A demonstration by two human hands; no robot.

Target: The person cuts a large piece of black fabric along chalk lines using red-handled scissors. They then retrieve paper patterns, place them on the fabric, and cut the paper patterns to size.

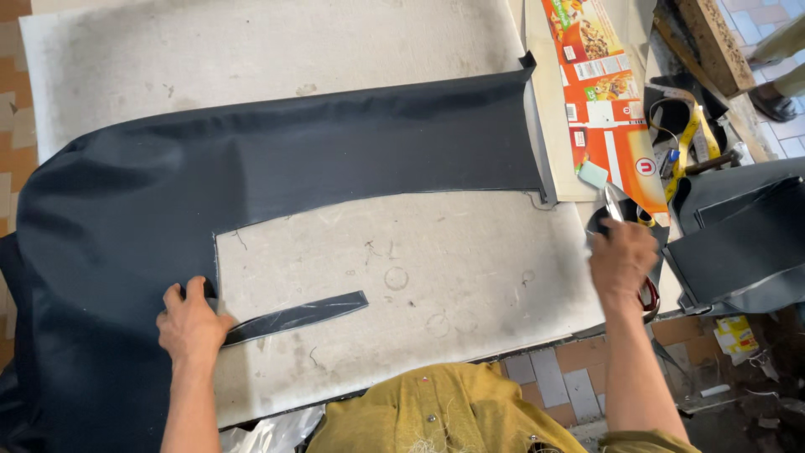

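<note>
A large sheet of dark cloth [251,176] lies across the pale, worn desk [436,277], running from the left edge to a straight cut end near the right edge, with a wide piece folding down toward the near left corner. The left hand [191,323] rests at the inner cut edge of the cloth near the front of the desk, fingers curled over it and pinching the end of a narrow dark strip [298,317] that lies loose on the bare desk, pointing right. The right hand [622,258] is clenched around a pair of scissors [616,205] at the right edge of the desk, blades pointing away from the person, a reddish handle loop showing just below the wrist. Just beyond the blades lie a small pale green chalk piece [594,174] and a flattened orange cardboard box [599,92]. A yellow measuring tape [692,138] lies coiled to the right of the box. More dark cloth pieces [742,243] are stacked off the right edge.
</note>
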